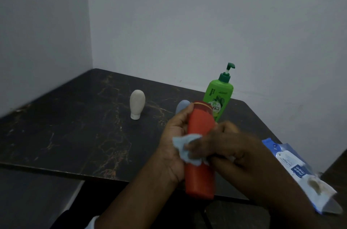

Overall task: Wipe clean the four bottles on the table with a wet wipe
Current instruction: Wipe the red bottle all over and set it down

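In the lower centre of the frame the left hand grips an orange-red bottle, fingers curled round its upper half, so the bottle is lifted off the table and leans with its top toward the upper part of the frame and its base toward the lower edge. The right hand, just right of the bottle, pinches a pale blue wet wipe and presses it against the bottle's middle; this hand is blurred, so how its fingers lie on the wipe is hard to tell, though it seems closed round the cloth. The wipe is bunched between the two hands, touching the bottle's side. Behind the held bottle, right of centre, a green pump bottle stands upright on the dark marbled table, its label partly hidden by the bottle's top. Just left of it a blue-grey bottle shows only its rounded top above the left hand's knuckles. Further left, well apart from the others, a beige bottle stands on its white cap. At the right edge of the frame a blue-and-white pack of wipes lies at the table's corner, near the right forearm.
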Tool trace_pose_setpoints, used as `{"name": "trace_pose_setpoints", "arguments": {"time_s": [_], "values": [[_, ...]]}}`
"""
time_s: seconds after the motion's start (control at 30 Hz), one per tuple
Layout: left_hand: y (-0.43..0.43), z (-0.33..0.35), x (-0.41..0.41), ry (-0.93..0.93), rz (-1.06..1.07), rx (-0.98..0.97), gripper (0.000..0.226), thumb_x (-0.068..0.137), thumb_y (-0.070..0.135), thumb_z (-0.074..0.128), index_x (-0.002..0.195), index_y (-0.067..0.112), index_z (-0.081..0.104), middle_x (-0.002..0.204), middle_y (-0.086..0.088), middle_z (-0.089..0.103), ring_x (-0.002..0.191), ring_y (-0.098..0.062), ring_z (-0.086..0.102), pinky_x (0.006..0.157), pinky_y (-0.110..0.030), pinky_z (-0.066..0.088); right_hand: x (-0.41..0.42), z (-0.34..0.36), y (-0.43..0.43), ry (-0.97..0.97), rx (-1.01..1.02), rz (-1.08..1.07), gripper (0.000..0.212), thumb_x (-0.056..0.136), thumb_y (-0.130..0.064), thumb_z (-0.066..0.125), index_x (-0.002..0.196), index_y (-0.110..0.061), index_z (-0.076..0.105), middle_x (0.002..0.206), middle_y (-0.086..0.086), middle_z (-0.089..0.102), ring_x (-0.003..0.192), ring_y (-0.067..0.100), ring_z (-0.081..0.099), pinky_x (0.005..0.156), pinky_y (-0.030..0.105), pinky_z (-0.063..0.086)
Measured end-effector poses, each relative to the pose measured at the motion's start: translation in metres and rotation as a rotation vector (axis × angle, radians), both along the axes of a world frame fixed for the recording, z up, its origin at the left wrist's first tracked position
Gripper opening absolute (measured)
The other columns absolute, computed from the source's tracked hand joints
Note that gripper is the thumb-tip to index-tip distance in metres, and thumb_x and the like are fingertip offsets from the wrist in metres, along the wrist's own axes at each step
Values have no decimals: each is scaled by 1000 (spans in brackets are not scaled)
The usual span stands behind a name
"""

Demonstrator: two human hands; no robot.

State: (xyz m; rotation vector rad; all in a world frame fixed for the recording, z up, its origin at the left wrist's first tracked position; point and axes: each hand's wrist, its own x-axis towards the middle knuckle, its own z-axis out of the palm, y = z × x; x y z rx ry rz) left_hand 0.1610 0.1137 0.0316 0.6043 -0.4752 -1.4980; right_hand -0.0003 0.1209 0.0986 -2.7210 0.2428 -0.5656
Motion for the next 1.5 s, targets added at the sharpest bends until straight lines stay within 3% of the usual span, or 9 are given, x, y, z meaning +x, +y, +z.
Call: {"name": "trace_pose_setpoints", "arguments": {"time_s": [0.1,0.37,0.47,0.6,0.73,0.9,1.13,1.33,1.5], "values": [[6,6,7,104,-78,6,63,92,52,60,134,5,58,103,-22,67,79,-30,64,70,-37,55,-17,-11,-7,-26,-9,11,23,91,-16,66,105,-30,79,115,-18,73,102,10,66,79,27,52],[8,6,11,57,-107,21,67,93,60,48,92,-1,75,85,-16,74,71,-27,70,79,-45,54,-4,-36,-27,-338,-155,-301,29,90,-19,66,115,-31,76,115,-23,70,102,8,66,80,29,57],[4,5,15,128,-110,10,69,92,61,50,102,-4,73,91,-15,71,75,-26,67,77,-41,52,-7,-29,-23,-227,-88,-123,23,92,-27,64,110,-28,78,116,-22,70,102,8,66,79,19,52],[5,6,16,178,-110,-63,72,91,61,54,121,-4,63,98,-15,67,80,-23,61,67,-33,56,-17,-19,-19,-10,1,163,18,101,-25,62,106,-22,79,121,-15,72,106,10,69,84,28,50],[4,6,17,167,-136,-86,73,90,62,54,122,-3,61,97,-14,65,82,-22,61,70,-33,55,-17,-22,-21,-135,109,121,16,95,-13,66,102,-12,80,115,-6,75,102,15,69,84,27,50],[4,4,22,113,-89,-68,66,90,62,47,92,2,76,86,-11,69,69,-22,66,69,-33,59,-3,-43,-34,-379,107,-144,31,88,-1,66,108,-20,79,112,-13,75,102,16,71,81,34,59],[4,3,18,182,-105,-58,70,88,61,58,118,-2,67,102,-12,67,84,-22,61,70,-34,55,-16,-22,-22,-146,133,117,17,93,-12,67,103,-11,80,114,-7,76,99,14,68,81,28,51],[8,4,2,62,-113,-34,55,84,55,59,92,5,81,89,-14,72,71,-25,69,70,-37,59,2,-46,-34,-468,41,-261,26,92,-16,64,110,-30,77,109,-18,73,93,12,70,73,27,58],[14,8,-6,12,-179,-37,57,94,58,55,129,14,68,104,-10,73,84,-23,68,80,-41,53,12,-50,-35,-618,-138,-508,34,95,-18,59,125,-27,70,107,-5,71,97,5,63,77,4,44]]}}
